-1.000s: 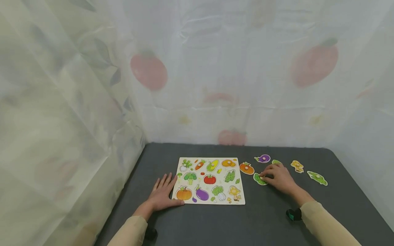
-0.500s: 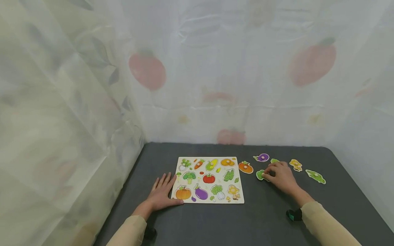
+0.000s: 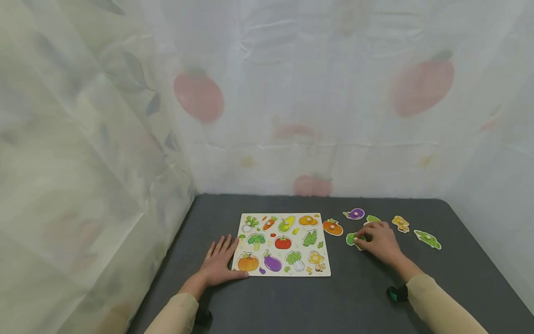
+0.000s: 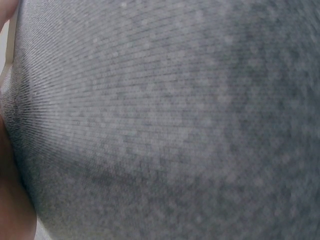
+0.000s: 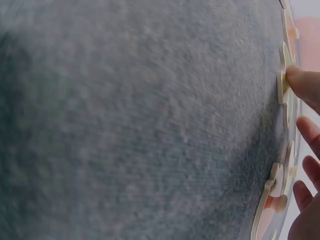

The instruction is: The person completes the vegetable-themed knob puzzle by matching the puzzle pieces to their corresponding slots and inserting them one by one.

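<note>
In the head view, my left hand (image 3: 218, 264) lies flat with fingers spread, thumb along the lower left corner of a white vegetable puzzle board (image 3: 258, 270). The left wrist view shows only a bit of that hand (image 4: 17, 210) beside the board's edge (image 4: 10, 42). To the right of the board, my right hand (image 3: 380, 243) pinches a green puzzle piece (image 3: 350, 238), which looks like a broccoli, at the table surface. Part of this piece hides under the fingertips. From the right wrist, the thumb (image 5: 302, 82) meets the piece's wooden edge (image 5: 281, 87).
Loose puzzle pieces lie about the right hand: a pumpkin (image 3: 333, 227) at the board's right edge, an eggplant (image 3: 354, 214), a partly covered green piece (image 3: 372, 218), a mushroom (image 3: 401, 223) and a pea pod (image 3: 427, 239). Printed curtains (image 3: 292, 93) hang behind the dark table (image 3: 292, 306).
The green piece under my right fingers has turned, its round end now toward the left and the other end toward the lower right. My left hand stays in place on the board.
</note>
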Tool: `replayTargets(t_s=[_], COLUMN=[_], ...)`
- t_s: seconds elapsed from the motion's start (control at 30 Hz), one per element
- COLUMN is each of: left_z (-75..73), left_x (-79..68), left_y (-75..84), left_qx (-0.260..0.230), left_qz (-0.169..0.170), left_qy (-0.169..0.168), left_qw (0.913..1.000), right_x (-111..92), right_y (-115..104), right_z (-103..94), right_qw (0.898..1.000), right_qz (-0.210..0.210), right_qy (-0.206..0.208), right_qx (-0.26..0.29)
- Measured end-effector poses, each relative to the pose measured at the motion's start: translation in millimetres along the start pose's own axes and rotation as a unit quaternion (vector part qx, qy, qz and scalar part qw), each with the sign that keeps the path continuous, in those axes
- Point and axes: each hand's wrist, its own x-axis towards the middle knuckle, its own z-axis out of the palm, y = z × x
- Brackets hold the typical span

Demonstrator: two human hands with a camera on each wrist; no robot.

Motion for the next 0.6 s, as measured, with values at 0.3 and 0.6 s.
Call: replayTargets(t_s=[0.3, 0.6], left_z=[3.6, 3.9], left_x=[1.3, 0.9], left_y=[-3.6, -3.6], left_qx=[0.006, -0.006], left_qz=[-0.002, -0.001], left_qy=[-0.002, 0.007], left_qw=[1.0, 1.0], right_x=[-1.3, -0.9], right_y=[8.6, 8.8], right_z=[-0.9, 0.4], right_qw=[0.999, 0.999], right_qz=[0.013, 0.009], right_qy=[-0.022, -0.022], right_qx=[0.025, 0.035])
